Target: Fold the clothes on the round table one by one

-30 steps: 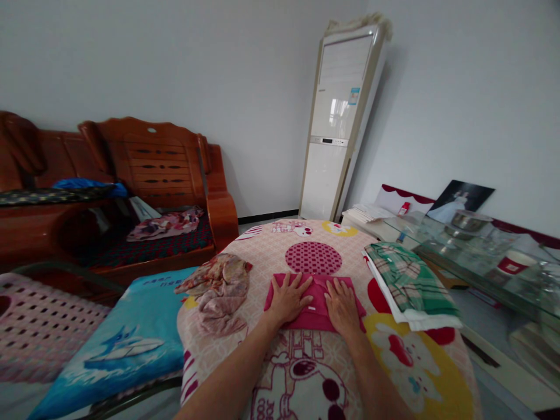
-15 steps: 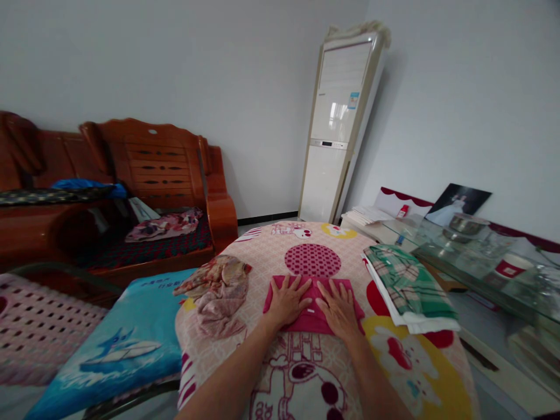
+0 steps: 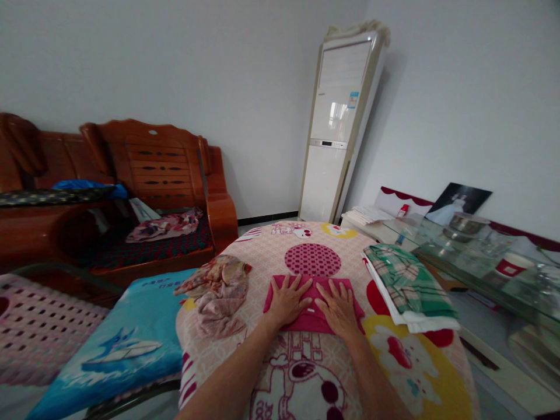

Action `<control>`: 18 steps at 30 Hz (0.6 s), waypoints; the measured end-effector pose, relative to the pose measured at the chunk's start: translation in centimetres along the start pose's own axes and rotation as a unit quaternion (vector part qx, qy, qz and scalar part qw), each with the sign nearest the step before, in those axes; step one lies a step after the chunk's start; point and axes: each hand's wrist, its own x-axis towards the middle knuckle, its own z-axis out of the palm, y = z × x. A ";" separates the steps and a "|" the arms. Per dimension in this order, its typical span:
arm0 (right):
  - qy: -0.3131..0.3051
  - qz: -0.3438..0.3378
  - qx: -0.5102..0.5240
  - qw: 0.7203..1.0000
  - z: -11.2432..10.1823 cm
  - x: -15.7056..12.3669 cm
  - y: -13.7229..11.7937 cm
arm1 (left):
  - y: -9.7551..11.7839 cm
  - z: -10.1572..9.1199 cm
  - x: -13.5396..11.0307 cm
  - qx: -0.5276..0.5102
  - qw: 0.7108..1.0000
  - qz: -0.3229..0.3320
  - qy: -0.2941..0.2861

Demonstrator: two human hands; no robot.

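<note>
A folded magenta cloth, probably a garment [image 3: 301, 324], lies flat on the round table with its patterned cover [image 3: 266, 251]. My left hand [image 3: 286, 300] rests palm down on its left half, fingers spread. On the right half lies my right hand [image 3: 338, 306], also flat with fingers apart. A small white mark shows on the cloth between the hands. To the left is a crumpled pinkish cloth [image 3: 223, 303] with a floral part. On the right sits a folded green plaid cloth [image 3: 409, 280] on top of a white one.
A blue cushion [image 3: 131, 332] and a pink woven chair [image 3: 44, 326] stand at the left. Behind them is a wooden sofa [image 3: 153, 154] with clothes on it. A glass-topped stand [image 3: 464, 262] with a bowl and cup is at the right. An air conditioner [image 3: 328, 175] stands behind the table.
</note>
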 end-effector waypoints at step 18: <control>-0.027 0.230 0.116 0.966 -2.5 2.3 7.0 | -6.4 -4.5 -0.5 -0.147 0.938 -0.314 0.021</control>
